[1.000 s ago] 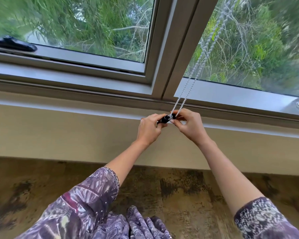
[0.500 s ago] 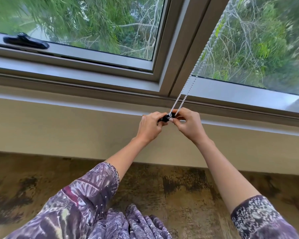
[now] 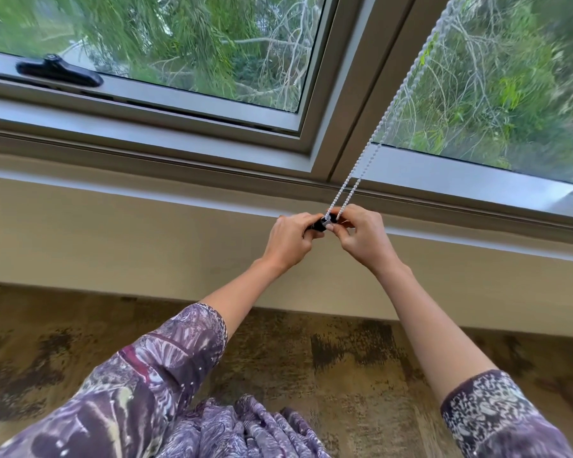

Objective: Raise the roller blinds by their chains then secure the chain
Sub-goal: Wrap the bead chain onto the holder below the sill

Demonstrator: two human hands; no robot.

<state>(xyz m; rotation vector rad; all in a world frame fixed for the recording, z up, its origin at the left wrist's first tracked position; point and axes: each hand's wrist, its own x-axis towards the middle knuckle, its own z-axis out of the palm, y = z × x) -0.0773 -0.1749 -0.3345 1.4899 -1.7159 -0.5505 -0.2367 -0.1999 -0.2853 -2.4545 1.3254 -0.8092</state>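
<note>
A white beaded chain [image 3: 386, 117] runs as two taut strands from the upper right down to a small black clip [image 3: 321, 224] just below the window sill. My left hand [image 3: 290, 239] pinches the clip's left end. My right hand [image 3: 361, 236] grips the clip's right side where the chain's loop enters it, thumb pressed on a pale part of the clip. The two hands touch around the clip, which is mostly hidden by fingers. The blind itself is out of view above.
A grey window frame [image 3: 331, 137] divides two panes with trees behind. A black window latch [image 3: 58, 74] sits at the upper left. Below the sill is a beige wall [image 3: 113, 239], then a mottled brown floor [image 3: 344, 365]. Patterned purple clothing fills the bottom.
Both hands stay closed around the clip and chain end. The view has shifted slightly, so the window and latch sit a little further right and lower in frame.
</note>
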